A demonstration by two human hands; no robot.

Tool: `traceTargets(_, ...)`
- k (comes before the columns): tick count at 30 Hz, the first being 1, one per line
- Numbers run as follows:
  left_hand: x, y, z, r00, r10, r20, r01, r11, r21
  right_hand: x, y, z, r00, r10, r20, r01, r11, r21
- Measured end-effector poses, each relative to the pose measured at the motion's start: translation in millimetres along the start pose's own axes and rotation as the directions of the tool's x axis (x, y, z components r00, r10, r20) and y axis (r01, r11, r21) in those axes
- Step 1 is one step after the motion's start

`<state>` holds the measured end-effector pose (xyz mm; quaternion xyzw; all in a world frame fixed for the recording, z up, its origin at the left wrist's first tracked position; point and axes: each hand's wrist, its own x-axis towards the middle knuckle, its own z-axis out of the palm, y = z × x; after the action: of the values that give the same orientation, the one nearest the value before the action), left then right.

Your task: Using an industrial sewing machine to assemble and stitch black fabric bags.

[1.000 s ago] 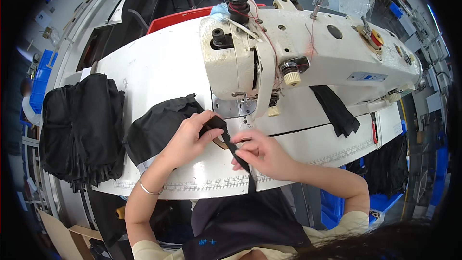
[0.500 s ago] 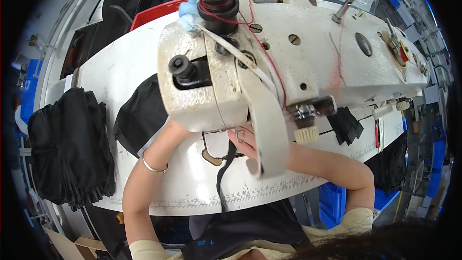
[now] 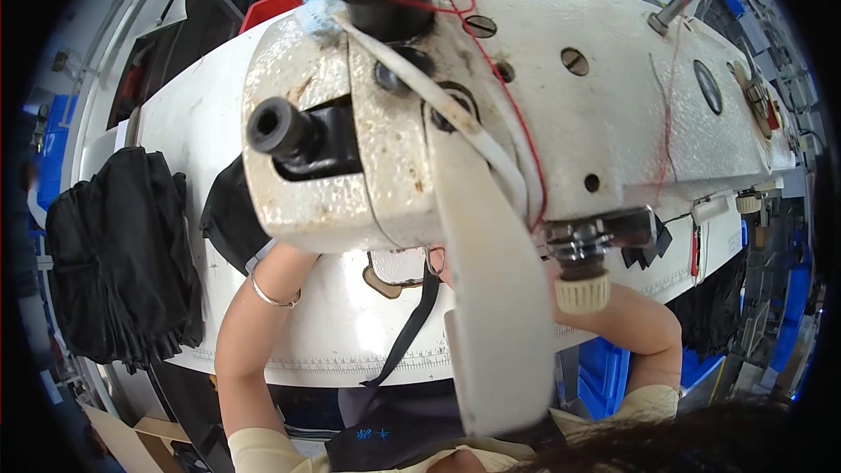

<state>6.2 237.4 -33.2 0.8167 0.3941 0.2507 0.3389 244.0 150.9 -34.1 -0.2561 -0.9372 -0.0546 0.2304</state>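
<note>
A white sewing machine point(image 3: 561, 123) fills the middle of the view and covers most of both hands. My left hand point(image 3: 296, 261) reaches behind the machine's head from the left, beside black fabric point(image 3: 229, 219); its fingers are hidden. From the right comes my right hand point(image 3: 441, 267), showing only a bit of finger by the needle area, so its grip cannot be made out. A narrow black strap point(image 3: 410, 333) runs from beside that finger across the white table point(image 3: 333, 333) to its front edge. Red thread point(image 3: 517, 114) trails over the machine.
A pile of black fabric pieces point(image 3: 123, 254) lies at the table's left. Black strips point(image 3: 648, 245) and another dark bundle point(image 3: 710, 307) are at the right. Blue bins point(image 3: 603, 372) stand below the front edge. A pale curved guard point(image 3: 499, 324) projects from the machine toward me.
The machine looks larger and closer as the view has shifted. Less of my right hand's fingers shows. The strap's loose end has swung left along the table's front edge.
</note>
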Motion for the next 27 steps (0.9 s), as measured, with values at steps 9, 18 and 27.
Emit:
traceTargets(9,-97,61,-43,1.0,-0.007,-0.024,0.023,0.642,0.766,-15,-63,-28,0.973,-0.231,-0.015,0.228,0.948,0.224)
traceTargets(18,-73,119,-76,0.962,-0.155,-0.225,0.213,0.941,0.264,25,-52,-36,0.956,-0.076,-0.284,0.183,0.909,0.375)
traceTargets(27,-45,162,-93,0.99,-0.13,-0.058,0.138,0.975,0.173,95,-16,42,0.898,0.405,-0.172,-0.282,0.829,0.483)
